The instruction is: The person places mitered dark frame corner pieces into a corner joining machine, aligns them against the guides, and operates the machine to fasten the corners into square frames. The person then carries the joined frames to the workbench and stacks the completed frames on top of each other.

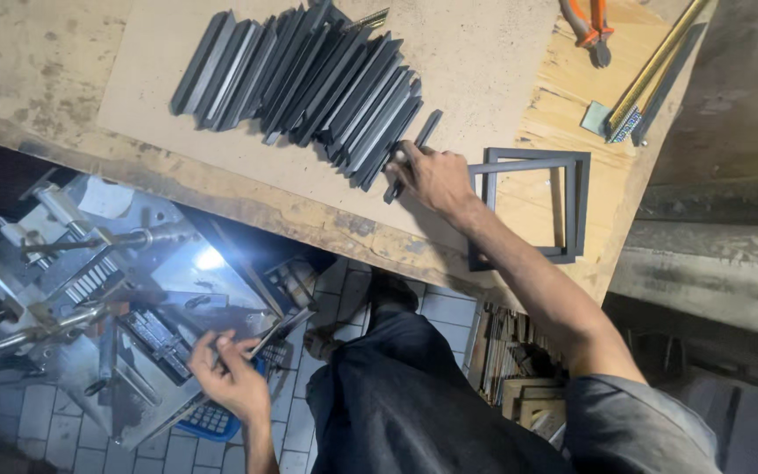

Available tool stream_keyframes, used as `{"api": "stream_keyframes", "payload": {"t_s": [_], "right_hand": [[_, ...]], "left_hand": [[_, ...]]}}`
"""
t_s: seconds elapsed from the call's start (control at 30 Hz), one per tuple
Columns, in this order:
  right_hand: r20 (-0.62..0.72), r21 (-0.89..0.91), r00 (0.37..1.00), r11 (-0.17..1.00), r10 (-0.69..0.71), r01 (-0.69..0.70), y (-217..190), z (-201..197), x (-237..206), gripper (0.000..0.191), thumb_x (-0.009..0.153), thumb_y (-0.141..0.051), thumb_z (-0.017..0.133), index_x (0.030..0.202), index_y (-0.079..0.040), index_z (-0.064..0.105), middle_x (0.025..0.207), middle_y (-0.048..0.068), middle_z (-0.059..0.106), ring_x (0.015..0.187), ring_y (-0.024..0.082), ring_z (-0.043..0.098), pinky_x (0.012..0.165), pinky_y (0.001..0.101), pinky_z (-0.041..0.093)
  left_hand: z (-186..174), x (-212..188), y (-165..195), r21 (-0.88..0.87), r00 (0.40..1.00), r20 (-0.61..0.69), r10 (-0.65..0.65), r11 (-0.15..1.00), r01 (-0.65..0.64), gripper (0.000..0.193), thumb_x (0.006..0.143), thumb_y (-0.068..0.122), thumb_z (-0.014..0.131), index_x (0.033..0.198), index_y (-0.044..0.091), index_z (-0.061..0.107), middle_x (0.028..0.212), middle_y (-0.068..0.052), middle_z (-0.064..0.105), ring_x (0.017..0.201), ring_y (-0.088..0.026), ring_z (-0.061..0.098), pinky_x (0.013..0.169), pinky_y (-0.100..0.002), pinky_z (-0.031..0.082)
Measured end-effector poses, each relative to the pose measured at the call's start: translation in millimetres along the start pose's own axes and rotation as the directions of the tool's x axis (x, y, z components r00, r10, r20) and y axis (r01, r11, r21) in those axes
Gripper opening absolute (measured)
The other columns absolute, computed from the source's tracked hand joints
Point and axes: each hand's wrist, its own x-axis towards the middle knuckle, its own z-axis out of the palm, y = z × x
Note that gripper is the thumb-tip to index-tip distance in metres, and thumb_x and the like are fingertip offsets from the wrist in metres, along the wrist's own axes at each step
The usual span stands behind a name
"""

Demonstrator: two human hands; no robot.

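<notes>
A long row of dark grey moulding strips [309, 79] leans across a brown board [484, 53] on the workbench. My right hand [436, 178] reaches to the row's near end and grips one dark strip [423, 132] lying there. Just to the right of that hand lie stacked dark rectangular frames [576, 206]. Lower left, below the bench edge, my left hand [230, 373] pinches a thin dark strip [278, 329] against a metal machine [89, 290].
Orange-handled pliers [591, 26] and a long yellow strip [655, 66] lie at the bench's far right. A blue basket [208, 421] sits under my left hand on the tiled floor. Wooden offcuts [519, 373] are stacked under the bench beside my dark trousers [405, 395].
</notes>
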Motion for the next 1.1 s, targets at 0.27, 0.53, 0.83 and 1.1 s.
{"api": "stream_keyframes", "payload": {"t_s": [0.27, 0.53, 0.83, 1.1], "right_hand": [[-0.298, 0.474, 0.919, 0.876, 0.260, -0.094, -24.2, -16.1, -34.0, 0.054, 0.078, 0.001, 0.064, 0.129, -0.001, 0.046, 0.087, 0.020, 0.071, 0.076, 0.034, 0.074, 0.064, 0.0433, 0.060], [-0.472, 0.430, 0.853, 0.903, 0.222, 0.003, -130.2, 41.2, -145.6, 0.029, 0.098, -0.011, 0.076, 0.125, -0.001, 0.070, 0.105, 0.018, 0.074, 0.081, 0.028, 0.072, 0.072, 0.0380, 0.057], [-0.281, 0.187, 0.811, 0.800, -0.513, 0.571, -288.3, 136.3, -151.3, 0.038, 0.091, -0.001, 0.071, 0.128, 0.001, 0.069, 0.112, 0.014, 0.067, 0.099, 0.033, 0.059, 0.089, 0.0426, 0.051], [-0.339, 0.094, 0.748, 0.770, -0.570, 0.631, -329.4, 178.8, -98.6, 0.044, 0.090, 0.002, 0.073, 0.132, -0.008, 0.070, 0.117, 0.012, 0.065, 0.109, 0.032, 0.058, 0.097, 0.0423, 0.050]], "left_hand": [[-89.5, -5.3, 20.2, -0.120, 0.983, 0.181, -0.030, 0.991, 0.052, 0.049, 0.097, 0.007, 0.052, 0.146, 0.001, 0.049, 0.142, -0.020, 0.062, 0.126, -0.026, 0.062, 0.094, -0.032, 0.051], [-203.6, -1.5, -33.2, 0.599, 0.918, 0.031, 0.395, 0.728, -0.334, 0.023, 0.096, 0.017, 0.075, 0.115, 0.003, 0.072, 0.111, -0.022, 0.062, 0.108, -0.041, 0.060, 0.095, -0.049, 0.046], [-208.8, 53.9, -69.7, 0.509, 0.983, 0.116, 0.142, 0.842, -0.181, 0.041, 0.101, 0.012, 0.062, 0.138, 0.000, 0.053, 0.117, -0.024, 0.068, 0.100, -0.044, 0.067, 0.081, -0.052, 0.051], [-190.6, 88.3, -112.6, 0.638, 0.824, 0.236, 0.515, 0.557, -0.531, 0.037, 0.102, 0.005, 0.060, 0.138, 0.001, 0.056, 0.125, -0.018, 0.067, 0.117, -0.036, 0.062, 0.097, -0.047, 0.055]]}}
